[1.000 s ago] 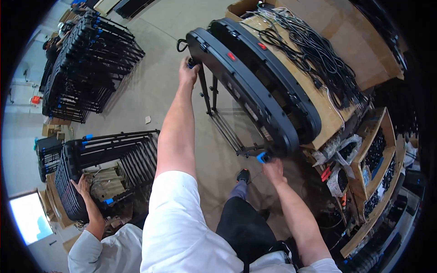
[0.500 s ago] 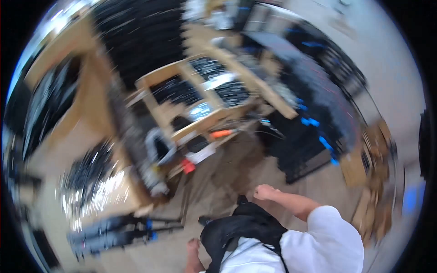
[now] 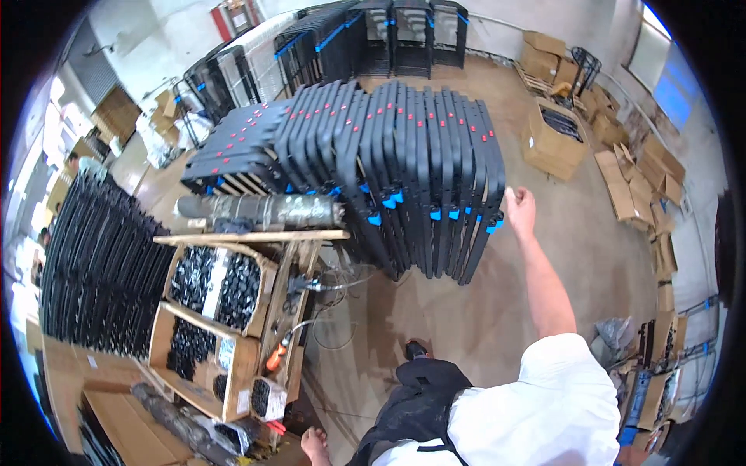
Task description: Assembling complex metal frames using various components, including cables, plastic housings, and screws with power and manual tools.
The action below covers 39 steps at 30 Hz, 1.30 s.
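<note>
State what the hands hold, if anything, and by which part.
Nothing visibly held: the right hand appears beside rounded black frames; the left hand looks empty.

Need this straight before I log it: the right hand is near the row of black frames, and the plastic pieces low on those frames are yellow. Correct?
Not quite: the head view shows the plastic pieces are blue. The right hand is indeed near the black frames.

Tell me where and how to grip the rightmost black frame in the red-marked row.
Probably grip the frame by its rounded near corner, from the right: neighbouring frames crowd its left, while its outer side faces the right hand.
</note>
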Each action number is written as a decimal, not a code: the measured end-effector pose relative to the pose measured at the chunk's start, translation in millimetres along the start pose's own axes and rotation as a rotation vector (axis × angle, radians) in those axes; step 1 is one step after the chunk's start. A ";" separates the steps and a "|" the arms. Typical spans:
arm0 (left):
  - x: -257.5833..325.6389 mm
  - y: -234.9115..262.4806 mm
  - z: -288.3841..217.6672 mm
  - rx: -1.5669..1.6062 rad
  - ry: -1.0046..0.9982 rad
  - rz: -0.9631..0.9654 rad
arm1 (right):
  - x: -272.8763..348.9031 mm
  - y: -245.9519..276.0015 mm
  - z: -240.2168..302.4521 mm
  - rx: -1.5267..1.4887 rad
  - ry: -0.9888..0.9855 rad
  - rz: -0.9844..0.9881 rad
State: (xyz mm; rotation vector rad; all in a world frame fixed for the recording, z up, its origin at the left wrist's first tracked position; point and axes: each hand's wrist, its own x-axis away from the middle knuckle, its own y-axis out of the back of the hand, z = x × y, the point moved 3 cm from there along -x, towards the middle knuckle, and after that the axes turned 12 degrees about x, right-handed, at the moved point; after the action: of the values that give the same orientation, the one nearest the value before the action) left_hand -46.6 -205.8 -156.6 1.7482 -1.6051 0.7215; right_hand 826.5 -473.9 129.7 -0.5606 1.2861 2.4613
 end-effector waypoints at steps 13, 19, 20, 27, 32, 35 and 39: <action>281.4 -639.5 -146.6 -0.408 -0.378 1.274 | -83.0 7.2 -117.8 -0.395 -0.252 0.356; 392.1 -740.6 -53.5 -0.243 -0.032 1.340 | 113.6 63.3 -82.8 -1.009 -0.592 0.660; 435.4 -740.4 -37.4 -0.233 0.107 1.438 | 150.6 61.1 -139.0 -0.823 -0.780 0.604; 435.4 -659.2 -24.3 -0.352 0.165 1.250 | 317.2 -18.1 -180.1 -1.441 -1.102 0.629; 426.5 -585.7 -97.4 -0.310 0.238 1.369 | 311.2 -20.8 -122.6 -1.518 -0.980 0.589; 400.7 -523.4 -188.5 -0.278 0.192 1.379 | 293.8 -16.7 -120.8 -1.192 -1.137 0.631; 305.3 -383.7 -283.0 -0.060 -0.228 1.100 | 237.6 10.8 -25.4 -1.174 -0.995 0.685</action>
State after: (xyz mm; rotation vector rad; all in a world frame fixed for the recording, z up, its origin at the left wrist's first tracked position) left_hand 374.0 -167.3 220.5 0.7922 -2.7105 0.9325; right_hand 618.6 -479.8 11.6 0.9958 -0.5105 3.0683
